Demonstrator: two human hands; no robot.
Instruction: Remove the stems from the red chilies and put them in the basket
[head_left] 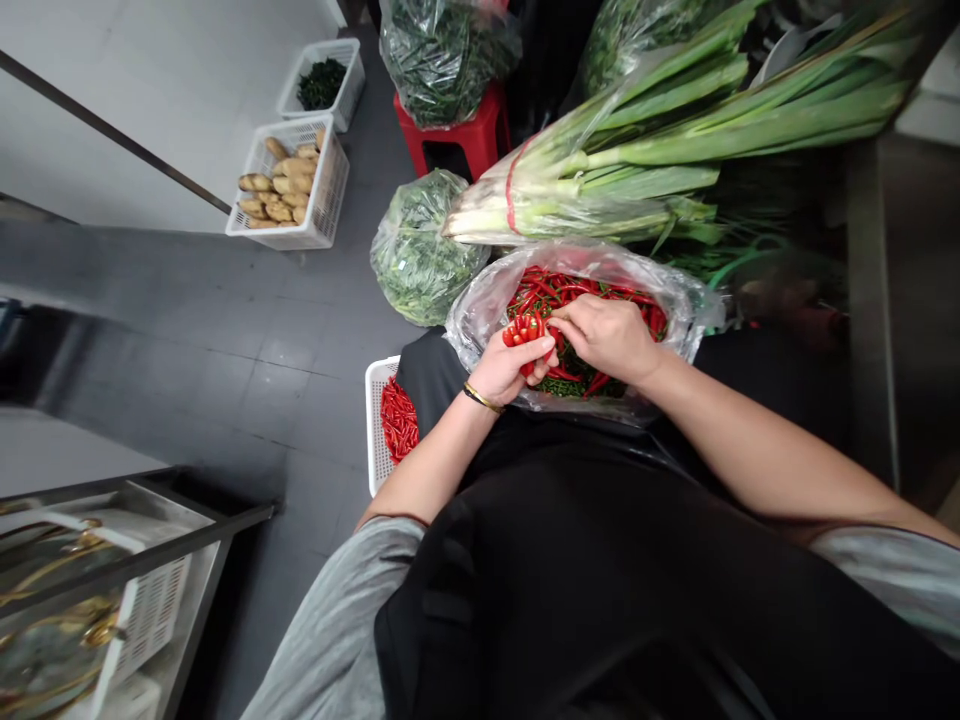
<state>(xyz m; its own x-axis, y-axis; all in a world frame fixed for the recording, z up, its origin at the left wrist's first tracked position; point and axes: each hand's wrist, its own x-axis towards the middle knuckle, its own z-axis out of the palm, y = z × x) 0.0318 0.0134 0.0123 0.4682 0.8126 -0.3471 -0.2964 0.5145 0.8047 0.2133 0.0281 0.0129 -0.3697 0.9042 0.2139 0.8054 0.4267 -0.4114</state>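
Apparently, stems were being picked off red chillies (523,328). The left hand (517,362) had its fingers clamped around a small bunch, over the left part of an open plastic bag (469,325) of more chillies. The fingers of the right hand (606,335) were together beside that bunch; whether they pinched a stem, I couldn't tell. Next seemed to call for a steady left grip and a light tug. A dark-clothed knee (431,370) stood between bag and white basket (370,430) at left; leeks (622,165) crowded the far side.

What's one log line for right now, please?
left hand: holding red chilies | right hand: beside it, over open plastic bag | bag: more chilies | white basket: chili pile
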